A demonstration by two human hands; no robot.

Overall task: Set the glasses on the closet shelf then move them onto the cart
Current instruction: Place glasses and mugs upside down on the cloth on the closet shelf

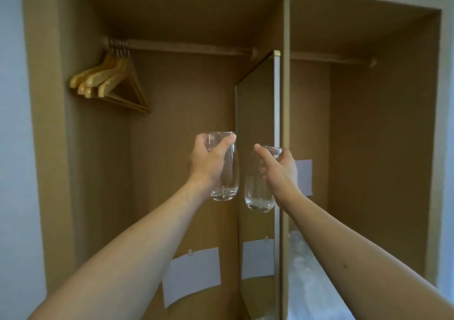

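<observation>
My left hand (208, 160) grips a clear stemless glass (227, 177) near its rim and holds it upright in the air. My right hand (280, 170) grips a second clear glass (258, 192) the same way, slightly lower and tilted. Both glasses are empty and hang side by side, a small gap between them, in front of the open wooden closet (184, 147). The closet's top shelf (186, 48) runs above the hanging rail, well above both hands. No cart is in view.
Several wooden hangers (108, 81) hang at the rail's left end. A narrow mirror panel (258, 172) and a vertical divider (286, 123) split the closet just behind the glasses. White paper sheets (194, 273) are pinned low on the back wall.
</observation>
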